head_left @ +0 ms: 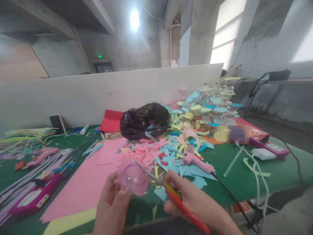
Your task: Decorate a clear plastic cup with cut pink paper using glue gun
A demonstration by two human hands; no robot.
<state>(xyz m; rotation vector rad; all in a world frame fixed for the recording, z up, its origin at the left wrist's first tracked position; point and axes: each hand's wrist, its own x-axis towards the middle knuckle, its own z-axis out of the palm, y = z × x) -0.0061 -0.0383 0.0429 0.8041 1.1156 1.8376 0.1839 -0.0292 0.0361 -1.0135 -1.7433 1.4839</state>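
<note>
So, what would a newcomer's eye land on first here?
Probably the heaped pink, blue and yellow paper scraps mid-table, beside a shiny black plastic bag. Up front, left-hand fingers hold a clear, rounded plastic piece with pink paper, while right-hand fingers grip orange-handled metal scissors.

A: ok what is this place, somebody's house?

B: nah, craft workshop I'd say. Green worktable [290, 169] across the bottom, paper scraps [168, 156] all over the middle, scissors [174, 198], a pink glue gun [199, 164] right of centre, a power strip [36, 195] lower left.

A: and the building?

B: pretty industrial tbh, bare concrete beams [36, 18] upper left, lit green sign [100, 56] over a dark doorway [103, 67].
</note>
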